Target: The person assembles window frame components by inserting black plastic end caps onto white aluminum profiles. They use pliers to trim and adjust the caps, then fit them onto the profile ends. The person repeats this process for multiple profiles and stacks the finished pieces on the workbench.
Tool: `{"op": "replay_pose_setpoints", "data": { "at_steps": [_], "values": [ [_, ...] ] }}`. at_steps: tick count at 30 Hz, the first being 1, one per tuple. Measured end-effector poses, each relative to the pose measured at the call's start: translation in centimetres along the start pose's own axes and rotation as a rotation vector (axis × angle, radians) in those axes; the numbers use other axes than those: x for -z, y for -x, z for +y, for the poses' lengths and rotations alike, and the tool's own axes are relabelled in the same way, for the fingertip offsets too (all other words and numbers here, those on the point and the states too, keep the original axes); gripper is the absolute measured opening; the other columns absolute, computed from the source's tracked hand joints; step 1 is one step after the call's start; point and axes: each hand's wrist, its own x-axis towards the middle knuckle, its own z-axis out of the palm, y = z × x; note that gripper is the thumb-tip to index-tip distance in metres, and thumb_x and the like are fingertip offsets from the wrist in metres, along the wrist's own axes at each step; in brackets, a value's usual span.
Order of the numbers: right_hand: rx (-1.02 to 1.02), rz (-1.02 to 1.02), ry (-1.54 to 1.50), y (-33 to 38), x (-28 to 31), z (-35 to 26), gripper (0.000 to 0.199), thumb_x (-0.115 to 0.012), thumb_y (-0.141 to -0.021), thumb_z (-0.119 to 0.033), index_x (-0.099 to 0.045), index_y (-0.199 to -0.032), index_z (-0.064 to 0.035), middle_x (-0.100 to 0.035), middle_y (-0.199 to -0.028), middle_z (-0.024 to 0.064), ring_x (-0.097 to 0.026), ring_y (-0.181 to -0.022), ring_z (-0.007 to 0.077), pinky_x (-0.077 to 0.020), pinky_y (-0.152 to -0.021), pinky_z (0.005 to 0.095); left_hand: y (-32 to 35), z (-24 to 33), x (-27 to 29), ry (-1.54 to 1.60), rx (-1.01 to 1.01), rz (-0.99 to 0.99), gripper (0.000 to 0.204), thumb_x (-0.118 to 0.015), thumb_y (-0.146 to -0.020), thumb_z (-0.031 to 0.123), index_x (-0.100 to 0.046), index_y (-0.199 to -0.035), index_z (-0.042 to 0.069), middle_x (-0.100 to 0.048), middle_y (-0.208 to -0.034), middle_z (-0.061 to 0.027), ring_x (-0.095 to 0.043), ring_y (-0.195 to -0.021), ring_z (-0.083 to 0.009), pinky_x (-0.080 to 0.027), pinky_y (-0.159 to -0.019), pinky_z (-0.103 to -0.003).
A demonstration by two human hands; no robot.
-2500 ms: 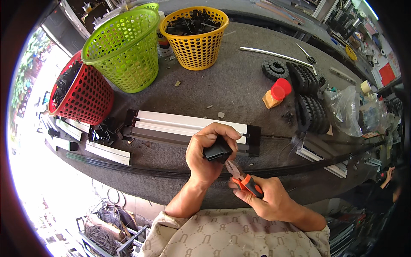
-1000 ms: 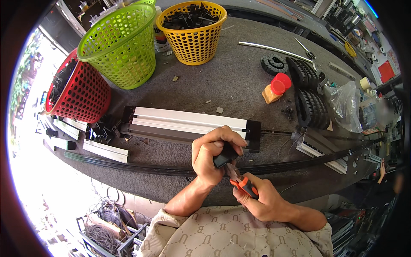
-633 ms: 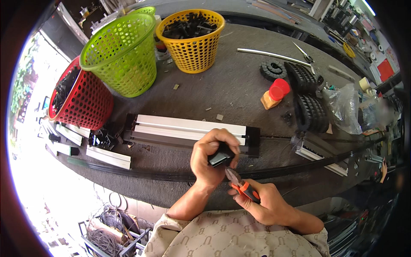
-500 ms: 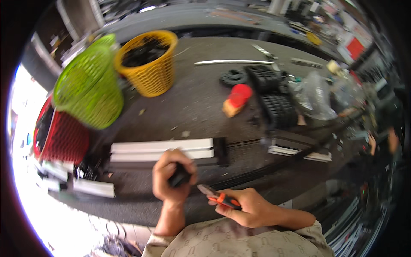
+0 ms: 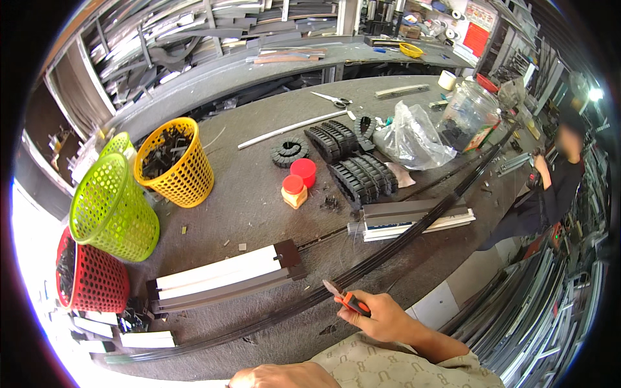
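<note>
My right hand (image 5: 383,318) is closed around the orange-and-black handles of a pair of pliers (image 5: 356,304). Their metal jaws point up and left, over a bundle of long black strips. Only the back of my left hand (image 5: 284,376) shows, low at the picture's lower edge against my shirt; its fingers are hidden, and so is anything in them. Beyond the hands, white and dark-grey profile pieces (image 5: 223,275) lie side by side on the dark worktable (image 5: 239,207), with a dark end piece (image 5: 288,256) at their right end.
At left stand a yellow basket (image 5: 187,174) of black parts, a green basket (image 5: 119,213) and a red basket (image 5: 100,278). Red-lidded jars (image 5: 295,194), black ribbed coils (image 5: 362,178), a plastic bag (image 5: 414,139) and scissors (image 5: 336,100) lie farther back. A person (image 5: 550,174) stands at right.
My left hand, which held a small black piece over the profiles, has drawn back to the lower edge. The view has swung right; the pliers remain in my right hand.
</note>
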Motion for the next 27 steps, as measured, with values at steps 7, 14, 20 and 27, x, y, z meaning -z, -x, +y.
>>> {"op": "replay_pose_setpoints", "data": {
  "at_steps": [7, 14, 20, 27],
  "values": [
    [-0.034, -0.021, 0.029, 1.4, -0.1, 0.9, 0.036, -0.071, -0.102, -0.036, -0.068, -0.124, -0.0076, -0.069, -0.079, 0.018, -0.068, -0.072, 0.0409, -0.0517, -0.068, 0.0452, -1.5, -1.3, -0.7, -0.029, -0.007, -0.05, 0.043, -0.041, -0.113, 0.033, -0.075, -0.12, 0.008, -0.073, -0.078, -0.011, -0.061, -0.05, -0.0185, -0.037, -0.042, -0.033],
    [-0.052, -0.035, -0.023, 2.3, 0.0, 1.5, 0.039, -0.07, -0.103, -0.04, -0.069, -0.128, -0.0091, -0.07, -0.082, 0.015, -0.067, -0.071, 0.0326, -0.0519, -0.071, 0.0409, -1.9, -1.8, -1.1, 0.012, 0.046, -0.076, 0.043, -0.042, -0.113, 0.033, -0.077, -0.118, 0.008, -0.073, -0.079, -0.0118, -0.061, -0.051, -0.0194, -0.038, -0.042, -0.033],
    [-0.074, -0.033, 0.035, 2.5, 0.2, 1.1, 0.041, -0.071, -0.102, -0.04, -0.07, -0.129, -0.0089, -0.071, -0.082, 0.0142, -0.067, -0.072, 0.0308, -0.052, -0.072, 0.0401, -2.5, -1.6, -1.6, -0.012, 0.032, -0.124, 0.041, -0.043, -0.111, 0.03, -0.078, -0.118, 0.01, -0.072, -0.078, -0.0113, -0.061, -0.051, -0.0187, -0.038, -0.042, -0.032],
    [-0.107, -0.028, -0.035, 2.2, -0.4, 0.9, 0.038, -0.074, -0.099, -0.032, -0.07, -0.126, -0.0055, -0.073, -0.082, 0.0176, -0.073, -0.077, 0.0366, -0.0553, -0.074, 0.0405, -1.0, -2.4, -0.8, -0.174, -0.431, -0.169, 0.037, -0.046, -0.11, 0.028, -0.077, -0.124, 0.012, -0.072, -0.078, -0.0106, -0.062, -0.052, -0.0171, -0.039, -0.043, -0.031]
  ]
}}
